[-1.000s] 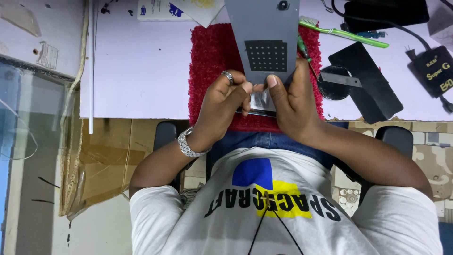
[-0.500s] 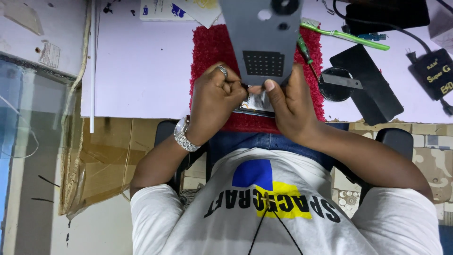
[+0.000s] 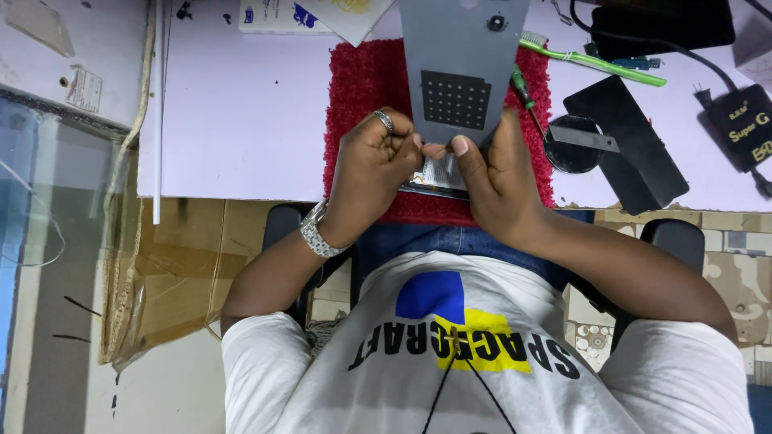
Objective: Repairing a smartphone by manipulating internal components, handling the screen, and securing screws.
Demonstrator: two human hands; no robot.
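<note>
Head camera is showing me pinching the small flat part (image 3: 441, 171) over the red mat (image 3: 362, 80) with my left hand (image 3: 371, 165) and right hand (image 3: 494, 173), both closed on it, and I am keeping it steady and pulling gently.

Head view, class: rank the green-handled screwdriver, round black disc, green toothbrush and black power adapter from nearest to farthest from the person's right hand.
1. Green-handled screwdriver, just beside the right hand.
2. Round black disc, further out on the same side.
3. Green toothbrush, up the table.
4. Black power adapter, far edge.
</note>
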